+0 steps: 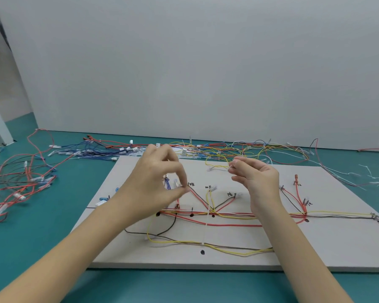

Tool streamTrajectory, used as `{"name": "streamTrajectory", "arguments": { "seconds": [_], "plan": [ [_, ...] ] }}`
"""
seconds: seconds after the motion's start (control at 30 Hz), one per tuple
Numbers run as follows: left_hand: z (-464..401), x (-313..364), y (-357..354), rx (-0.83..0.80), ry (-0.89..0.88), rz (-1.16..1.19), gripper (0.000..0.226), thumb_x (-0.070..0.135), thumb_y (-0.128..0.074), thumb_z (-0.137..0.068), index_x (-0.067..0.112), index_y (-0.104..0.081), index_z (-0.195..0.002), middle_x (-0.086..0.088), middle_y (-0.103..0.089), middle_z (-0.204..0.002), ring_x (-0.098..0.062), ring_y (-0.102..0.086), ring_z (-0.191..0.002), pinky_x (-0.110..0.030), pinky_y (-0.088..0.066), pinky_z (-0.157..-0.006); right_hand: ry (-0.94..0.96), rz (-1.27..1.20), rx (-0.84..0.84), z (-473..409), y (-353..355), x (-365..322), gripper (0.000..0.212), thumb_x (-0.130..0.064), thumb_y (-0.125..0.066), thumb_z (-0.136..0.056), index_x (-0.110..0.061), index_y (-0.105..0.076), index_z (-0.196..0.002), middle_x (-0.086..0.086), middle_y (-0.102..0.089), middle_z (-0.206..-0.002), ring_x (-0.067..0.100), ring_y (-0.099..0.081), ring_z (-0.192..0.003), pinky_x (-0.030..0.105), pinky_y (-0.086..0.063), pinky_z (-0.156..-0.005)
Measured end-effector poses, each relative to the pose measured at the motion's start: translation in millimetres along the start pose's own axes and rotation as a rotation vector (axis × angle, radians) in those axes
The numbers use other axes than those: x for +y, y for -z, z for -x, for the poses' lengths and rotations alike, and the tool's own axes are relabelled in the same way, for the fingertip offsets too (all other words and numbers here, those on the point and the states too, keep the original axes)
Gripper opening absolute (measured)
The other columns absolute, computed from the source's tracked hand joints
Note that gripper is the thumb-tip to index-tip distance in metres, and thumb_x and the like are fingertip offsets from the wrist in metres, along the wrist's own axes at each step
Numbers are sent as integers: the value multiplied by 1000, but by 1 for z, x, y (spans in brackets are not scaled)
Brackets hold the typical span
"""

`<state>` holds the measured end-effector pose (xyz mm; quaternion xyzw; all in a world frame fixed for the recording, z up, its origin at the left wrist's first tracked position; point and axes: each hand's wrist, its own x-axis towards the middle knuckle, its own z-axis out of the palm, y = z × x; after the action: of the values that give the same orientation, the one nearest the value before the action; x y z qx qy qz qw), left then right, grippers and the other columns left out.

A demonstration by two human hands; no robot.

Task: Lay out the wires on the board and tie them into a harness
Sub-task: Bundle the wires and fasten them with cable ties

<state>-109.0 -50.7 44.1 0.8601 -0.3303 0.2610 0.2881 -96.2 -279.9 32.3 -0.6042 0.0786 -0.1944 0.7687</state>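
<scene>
Mid-layout above the board (315,248): left hand (155,182) pinches a wire end (184,190), right hand (253,176) pinches another thin piece, likely a tie, next to be seated at the trunk.

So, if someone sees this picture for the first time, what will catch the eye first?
Probably the two hands raised over the white board: the left hand pinches thumb to forefinger, the right hand has its fingers curled. Next, the red, yellow and black wires laid along the board, and the tangled loose wires on the green table at left.
</scene>
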Motion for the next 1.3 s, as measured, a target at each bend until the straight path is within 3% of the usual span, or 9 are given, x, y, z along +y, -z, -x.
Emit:
{"name": "streamTrajectory", "arguments": {
  "seconds": [0.1,0.23,0.43,0.63,0.77,0.93,1.1,1.17,1.3],
  "plan": [
    [4,3,-6,-157,-9,14,12,36,-81,-73,33,-71,-77,19,-54,-76,-5,-44,-83,-26,-35,-76,-5,-10,1,0,1,-1,6,-3,-71,-81,-8,-72,-83,5,-72,-70,14,-69,-63,19,-52,-53],
    [15,-5,-24,-444,61,-207,31,57,-69,-78,41,-69,-105,25,-59,-94,1,-35,-89,-27,-27,-80,-11,-18,-23,1,0,0,7,-2,-70,-82,-8,-71,-85,5,-72,-71,15,-70,-64,20,-53,-54],
    [17,-15,-32,-388,110,-78,14,43,-70,-84,33,-74,-93,21,-66,-86,2,-42,-86,-26,-38,-81,15,9,-71,2,-3,1,6,-1,-69,-83,-7,-71,-84,6,-72,-72,16,-69,-64,22,-55,-55],
    [18,-18,-33,-410,119,-149,20,50,-67,-84,34,-74,-93,19,-51,-90,-5,-41,-93,-27,-38,-82,51,37,-192,3,-11,9,8,2,-62,-89,-4,-67,-89,10,-74,-76,17,-70,-64,24,-57,-57],
    [19,-19,-30,-460,126,-146,17,44,-65,-88,35,-72,-101,22,-41,-90,-3,-38,-92,-25,-36,-79,125,196,-243,4,-21,20,13,5,-59,-89,-5,-67,-87,11,-71,-75,16,-67,-61,24,-55,-54],
    [23,-14,-32,-453,61,-213,17,45,-48,-96,31,-56,-95,14,-43,-97,-8,-44,-95,-28,-38,-81,138,330,-342,1,-31,28,16,6,-58,-88,-8,-66,-85,10,-69,-73,17,-65,-62,28,-52,-57],
    [28,-15,-35,-456,45,-258,16,43,-39,-100,30,-48,-97,11,-40,-101,-12,-43,-98,-28,-31,-77,199,455,-408,8,-33,43,16,4,-65,-83,-11,-69,-79,0,-71,-68,14,-67,-70,16,-48,-66],
    [28,-15,-35,-454,48,-246,15,43,-40,-99,30,-48,-97,11,-41,-101,-12,-44,-98,-28,-32,-78,200,477,-465,11,-32,48,17,4,-66,-82,-11,-70,-77,-3,-70,-66,9,-65,-67,11,-45,-64],
    [23,-14,-32,-394,79,-182,10,44,-59,-91,35,-63,-95,16,-48,-98,-8,-41,-95,-29,-34,-84,178,463,-527,10,-31,50,11,4,-65,-84,-6,-71,-83,4,-72,-69,10,-66,-68,19,-52,-71]
  ]
}}
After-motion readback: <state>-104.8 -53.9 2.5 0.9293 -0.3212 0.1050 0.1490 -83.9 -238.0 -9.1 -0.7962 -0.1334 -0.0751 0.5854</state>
